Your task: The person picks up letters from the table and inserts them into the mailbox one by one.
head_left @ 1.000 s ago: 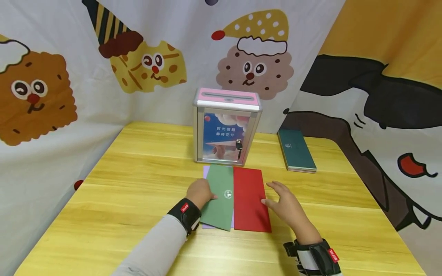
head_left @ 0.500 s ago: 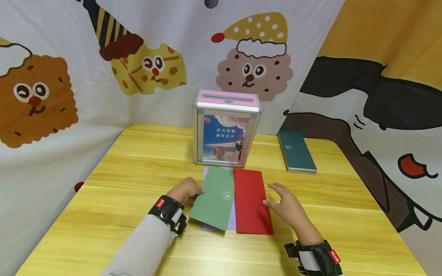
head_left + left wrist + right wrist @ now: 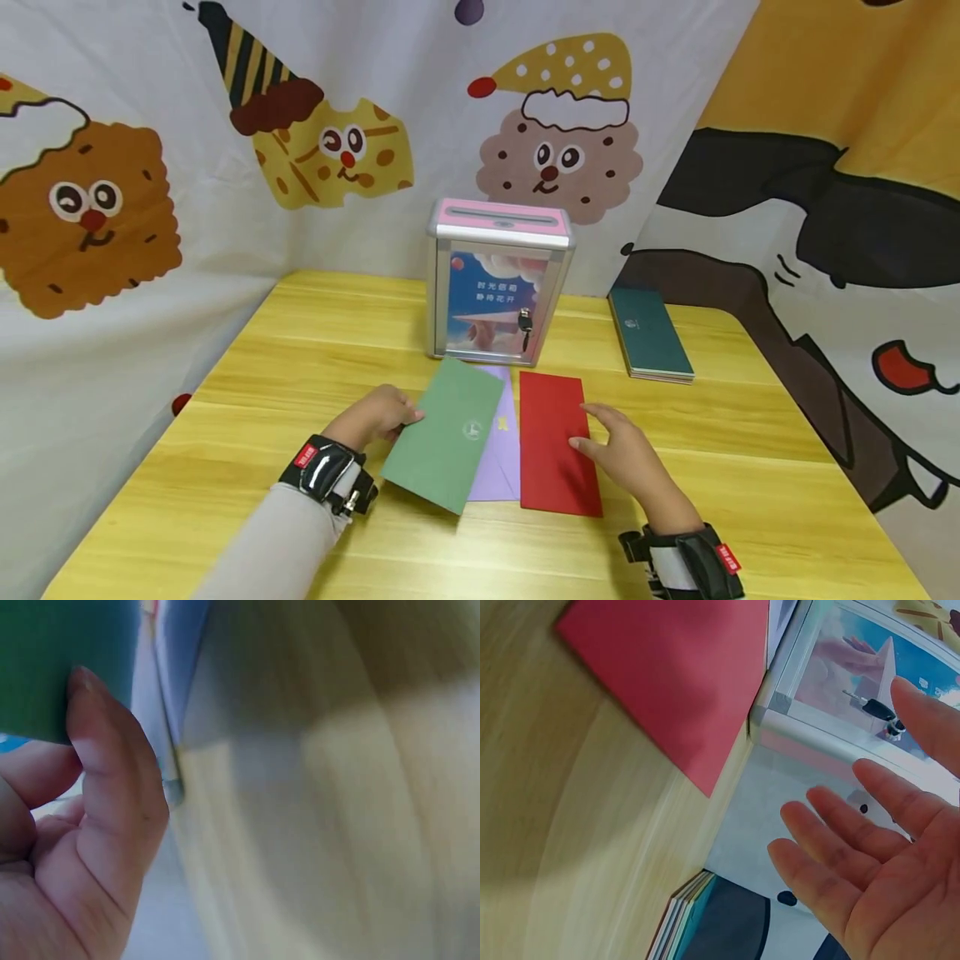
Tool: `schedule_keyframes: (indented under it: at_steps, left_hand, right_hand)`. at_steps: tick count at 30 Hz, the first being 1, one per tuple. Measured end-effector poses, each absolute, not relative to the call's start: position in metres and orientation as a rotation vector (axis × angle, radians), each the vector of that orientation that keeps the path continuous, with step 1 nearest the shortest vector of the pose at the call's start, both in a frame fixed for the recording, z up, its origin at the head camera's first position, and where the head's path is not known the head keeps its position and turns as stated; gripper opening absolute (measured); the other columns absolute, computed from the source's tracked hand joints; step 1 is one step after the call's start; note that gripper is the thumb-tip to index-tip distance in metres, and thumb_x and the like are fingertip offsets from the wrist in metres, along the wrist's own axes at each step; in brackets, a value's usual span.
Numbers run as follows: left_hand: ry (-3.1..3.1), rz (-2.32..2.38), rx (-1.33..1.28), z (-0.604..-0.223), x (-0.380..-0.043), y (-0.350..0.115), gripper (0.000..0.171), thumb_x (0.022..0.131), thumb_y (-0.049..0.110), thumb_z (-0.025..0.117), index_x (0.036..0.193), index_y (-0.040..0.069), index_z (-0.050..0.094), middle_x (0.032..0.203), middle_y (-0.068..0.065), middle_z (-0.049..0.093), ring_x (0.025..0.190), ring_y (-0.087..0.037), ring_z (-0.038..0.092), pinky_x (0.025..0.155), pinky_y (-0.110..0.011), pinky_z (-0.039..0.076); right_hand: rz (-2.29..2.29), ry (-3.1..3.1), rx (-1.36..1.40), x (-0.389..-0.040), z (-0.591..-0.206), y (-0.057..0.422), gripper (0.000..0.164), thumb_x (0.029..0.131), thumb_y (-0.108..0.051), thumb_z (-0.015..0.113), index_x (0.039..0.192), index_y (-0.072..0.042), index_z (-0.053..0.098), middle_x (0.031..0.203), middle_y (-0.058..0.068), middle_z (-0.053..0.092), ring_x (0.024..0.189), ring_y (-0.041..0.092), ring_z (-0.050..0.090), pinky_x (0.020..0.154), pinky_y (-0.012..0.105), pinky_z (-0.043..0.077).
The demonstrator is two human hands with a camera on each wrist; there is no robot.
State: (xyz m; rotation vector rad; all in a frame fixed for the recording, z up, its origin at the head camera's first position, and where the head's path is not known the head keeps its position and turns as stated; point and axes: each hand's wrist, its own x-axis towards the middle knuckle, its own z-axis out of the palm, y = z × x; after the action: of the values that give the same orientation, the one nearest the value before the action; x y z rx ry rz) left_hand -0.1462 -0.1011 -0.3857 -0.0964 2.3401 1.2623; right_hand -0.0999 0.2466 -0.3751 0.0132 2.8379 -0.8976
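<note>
My left hand [image 3: 378, 414] pinches the left edge of a green envelope [image 3: 446, 437] with a small white emblem; the left wrist view shows thumb and fingers on either side of the green paper [image 3: 64, 671]. The envelope is tilted and overlaps a purple envelope [image 3: 497, 467] lying on the table. To the right of the purple one lies a red envelope [image 3: 558, 446]. My right hand [image 3: 630, 450] hovers at its right edge, fingers spread and relaxed; in the right wrist view the palm [image 3: 907, 885] holds nothing, apart from the red paper [image 3: 682, 682].
A pink and silver locked box [image 3: 502, 283] with a top slot stands behind the envelopes, a key hanging in its front lock. Back right lies a stack of dark green envelopes [image 3: 651, 333]. A printed curtain [image 3: 360, 233] borders the wooden table [image 3: 247, 400].
My left hand has drawn the green envelope leftward and tilted it, uncovering more of the purple envelope. My right hand stays beside the red envelope, nearly still.
</note>
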Motion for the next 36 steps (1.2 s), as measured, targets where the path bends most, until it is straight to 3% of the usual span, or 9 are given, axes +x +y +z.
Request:
schedule_keyframes:
  at_steps: [6,13,20,23,26,28,31,33,36]
  left_hand:
    - [2.346,1.376,0.028,-0.370,-0.137,-0.108,0.039,0.112,0.008,0.062,0.076,0.010,0.050,0.078,-0.001,0.047,0.073,-0.016,0.053,0.070,-0.028,0.051]
    - [2.463,1.522,0.181,-0.339,-0.126,-0.087,0.019,0.112,0.008,0.063,0.096,-0.001,0.067,0.083,-0.004,0.058,0.078,-0.018,0.054,0.071,-0.029,0.047]
    - [2.635,1.613,0.149,-0.312,-0.124,-0.065,0.019,0.111,0.011,0.066,0.094,0.002,0.065,0.084,-0.006,0.057,0.081,-0.021,0.051,0.073,-0.030,0.042]
    - [2.709,1.640,0.182,-0.305,-0.127,-0.060,0.019,0.110,0.011,0.068,0.094,0.002,0.064,0.083,-0.006,0.055,0.080,-0.020,0.049,0.072,-0.029,0.041]
    - [2.772,1.637,0.264,-0.297,-0.129,-0.058,0.018,0.109,0.009,0.069,0.094,0.001,0.063,0.080,-0.005,0.051,0.076,-0.019,0.045,0.070,-0.027,0.038]
    - [2.823,1.611,0.353,-0.290,-0.131,-0.057,0.018,0.108,0.008,0.069,0.094,0.001,0.062,0.078,-0.005,0.049,0.073,-0.017,0.042,0.068,-0.025,0.036]
    - [2.900,1.570,0.498,-0.278,-0.135,-0.054,0.015,0.107,0.004,0.070,0.094,-0.002,0.064,0.079,-0.010,0.058,0.069,-0.016,0.042,0.065,-0.022,0.036]
    - [2.961,1.545,0.585,-0.269,-0.138,-0.052,0.012,0.106,0.003,0.070,0.097,-0.004,0.067,0.083,-0.015,0.066,0.069,-0.017,0.046,0.065,-0.023,0.039]
    - [3.069,1.493,0.718,-0.255,-0.144,-0.050,0.009,0.106,0.002,0.071,0.102,-0.006,0.071,0.090,-0.019,0.072,0.072,-0.021,0.053,0.068,-0.028,0.048]
  right_hand:
    - [-0.958,2.787,-0.059,-0.102,-0.371,0.237,0.064,0.103,-0.021,0.079,0.158,0.002,0.055,0.156,0.030,0.062,0.144,0.053,0.058,0.111,0.059,0.060]
    - [-1.149,2.622,-0.403,-0.104,-0.355,0.219,0.062,0.101,-0.024,0.082,0.151,0.006,0.061,0.142,0.025,0.073,0.134,0.046,0.069,0.106,0.054,0.064]
    - [-1.294,2.608,-0.500,-0.109,-0.328,0.200,0.032,0.104,-0.015,0.076,0.132,0.002,0.074,0.114,0.015,0.082,0.108,0.032,0.079,0.096,0.046,0.067]
    - [-1.335,2.671,-0.408,-0.113,-0.315,0.194,0.013,0.104,-0.010,0.075,0.105,0.002,0.073,0.072,0.002,0.065,0.068,0.016,0.060,0.067,0.028,0.054]
    - [-1.374,2.748,-0.333,-0.120,-0.303,0.191,0.020,0.104,-0.005,0.075,0.088,0.003,0.065,0.060,-0.001,0.041,0.059,0.013,0.031,0.058,0.027,0.028]
    - [-1.377,2.818,-0.343,-0.126,-0.295,0.191,0.016,0.103,-0.003,0.074,0.092,0.006,0.070,0.063,0.008,0.061,0.060,0.017,0.050,0.059,0.024,0.033]
    - [-1.343,2.934,-0.376,-0.133,-0.282,0.192,0.013,0.104,-0.002,0.073,0.111,0.007,0.079,0.094,0.021,0.083,0.085,0.033,0.077,0.064,0.023,0.042]
    - [-1.309,3.021,-0.423,-0.137,-0.271,0.193,0.017,0.104,-0.002,0.073,0.118,0.006,0.080,0.109,0.023,0.084,0.104,0.038,0.080,0.073,0.025,0.052]
    - [-1.261,3.159,-0.521,-0.144,-0.254,0.194,0.017,0.103,-0.001,0.074,0.118,0.005,0.081,0.112,0.025,0.083,0.106,0.042,0.080,0.087,0.038,0.065]
